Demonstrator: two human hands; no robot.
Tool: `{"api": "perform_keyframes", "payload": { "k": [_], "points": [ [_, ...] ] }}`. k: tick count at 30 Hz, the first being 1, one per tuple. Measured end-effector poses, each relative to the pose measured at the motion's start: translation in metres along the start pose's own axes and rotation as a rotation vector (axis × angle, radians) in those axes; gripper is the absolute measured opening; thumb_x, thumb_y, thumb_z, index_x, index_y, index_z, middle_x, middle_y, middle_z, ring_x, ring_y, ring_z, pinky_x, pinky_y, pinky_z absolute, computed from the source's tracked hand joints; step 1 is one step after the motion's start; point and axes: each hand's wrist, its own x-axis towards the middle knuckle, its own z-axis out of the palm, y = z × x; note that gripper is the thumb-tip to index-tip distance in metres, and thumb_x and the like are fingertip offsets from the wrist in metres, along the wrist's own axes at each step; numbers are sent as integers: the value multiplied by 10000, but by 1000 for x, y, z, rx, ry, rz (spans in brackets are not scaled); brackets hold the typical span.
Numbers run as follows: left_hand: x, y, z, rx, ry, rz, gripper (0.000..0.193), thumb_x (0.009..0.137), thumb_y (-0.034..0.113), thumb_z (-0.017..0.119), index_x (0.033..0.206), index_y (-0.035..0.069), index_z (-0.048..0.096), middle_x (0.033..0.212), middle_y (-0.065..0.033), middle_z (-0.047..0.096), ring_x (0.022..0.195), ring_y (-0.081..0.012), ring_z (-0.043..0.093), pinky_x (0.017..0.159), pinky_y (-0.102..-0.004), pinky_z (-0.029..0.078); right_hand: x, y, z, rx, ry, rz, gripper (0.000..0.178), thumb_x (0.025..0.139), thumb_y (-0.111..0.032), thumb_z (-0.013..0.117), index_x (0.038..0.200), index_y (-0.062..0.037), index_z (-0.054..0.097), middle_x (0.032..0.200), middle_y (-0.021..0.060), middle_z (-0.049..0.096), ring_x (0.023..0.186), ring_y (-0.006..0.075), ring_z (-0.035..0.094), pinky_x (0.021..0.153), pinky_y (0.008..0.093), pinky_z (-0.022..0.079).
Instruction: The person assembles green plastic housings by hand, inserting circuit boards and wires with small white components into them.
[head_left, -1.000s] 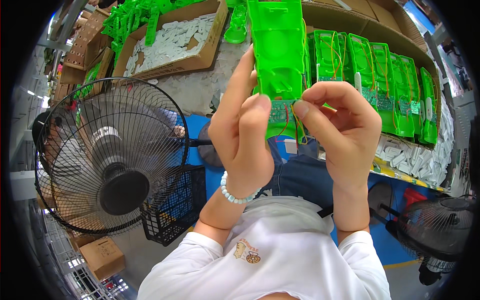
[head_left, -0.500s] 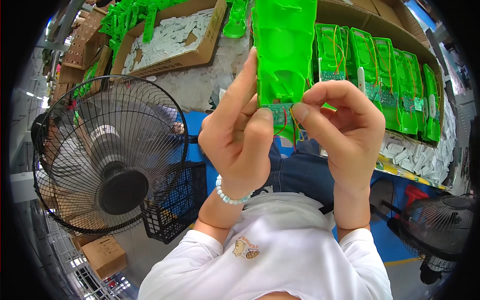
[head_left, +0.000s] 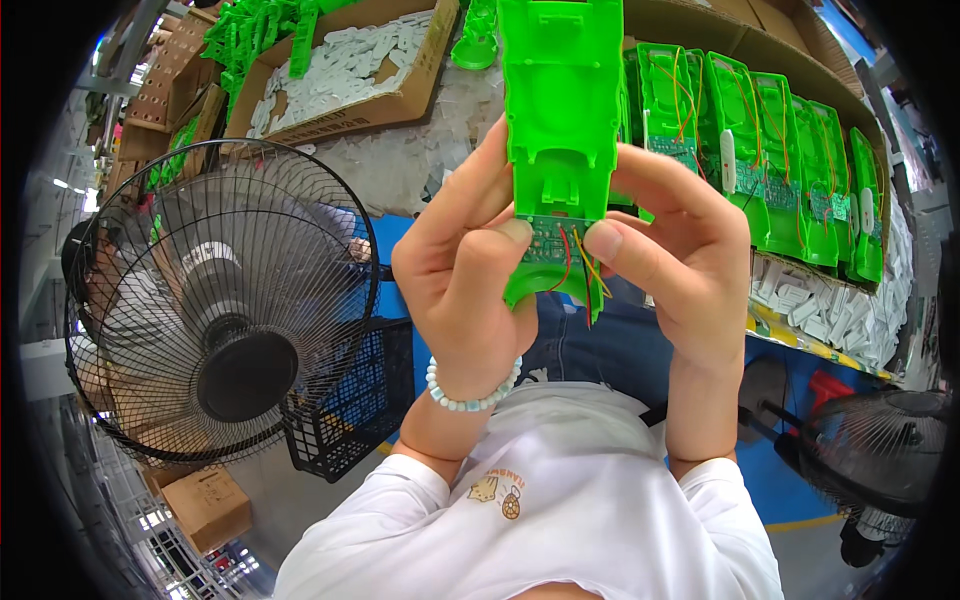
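Note:
Between my hands stands a bright green plastic housing [head_left: 562, 110], its hollow inside facing me. A small green circuit board [head_left: 548, 240] with red, yellow and black wires lies across its lower part. My left hand [head_left: 465, 255] grips the housing's left edge, thumb on the board's left end, long fingers behind. My right hand [head_left: 680, 245] holds the right edge, its thumb pressed at the board's right end and its fingers curled around behind. The loose wires [head_left: 590, 280] hang down beside the right thumb.
At the right a carton [head_left: 840, 100] holds several green housings [head_left: 775, 160] with boards and wires, beside many white plastic pieces [head_left: 815, 310]. Another carton [head_left: 350, 120] of white parts stands back left. Fans [head_left: 230, 310] stand left and right, with a black crate [head_left: 350, 400] low left.
My right hand has gone from pinching near the wires to wrapping the housing's right edge, thumb on the board. The housing has shifted slightly left and now stands straighter.

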Motion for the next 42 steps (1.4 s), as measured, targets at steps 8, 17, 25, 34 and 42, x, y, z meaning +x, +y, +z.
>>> {"api": "perform_keyframes", "payload": {
  "k": [8,17,25,34,42],
  "points": [
    [-7,3,6,-52,49,-80,505,827,-39,427,1321,-140,433,1235,-230,587,1020,-176,628,822,-243,508,-10,-5,-7,7,-138,61,332,824,25,684,1136,103,605,1000,134,688,865,127,640,741,245,548],
    [2,-7,7,-109,77,-193,553,803,54,390,1314,-155,414,1166,-248,599,901,-240,648,728,-324,557,-5,-15,-6,-129,-73,88,280,833,-12,668,1088,96,628,909,120,696,709,100,614,600,212,490],
    [30,26,1,-309,-158,-289,527,908,280,344,1310,-54,406,1323,-309,454,764,-340,614,574,-401,530,-17,1,-37,-602,-451,-85,441,702,-107,785,1114,-32,647,1013,91,667,799,170,581,612,251,443],
    [13,17,-2,34,-102,-146,489,1010,384,295,1280,-4,422,1039,-253,576,708,-281,607,561,-381,528,-23,5,-15,-848,169,-696,156,787,43,701,938,47,661,863,158,663,736,238,647,633,292,529],
    [-21,10,-9,-99,-132,-529,481,1014,249,391,1422,7,313,974,-176,618,712,-191,631,625,-325,548,-3,-9,-12,-735,24,-997,197,848,86,616,1036,78,555,968,266,651,803,290,657,627,305,563]
  ]
}}
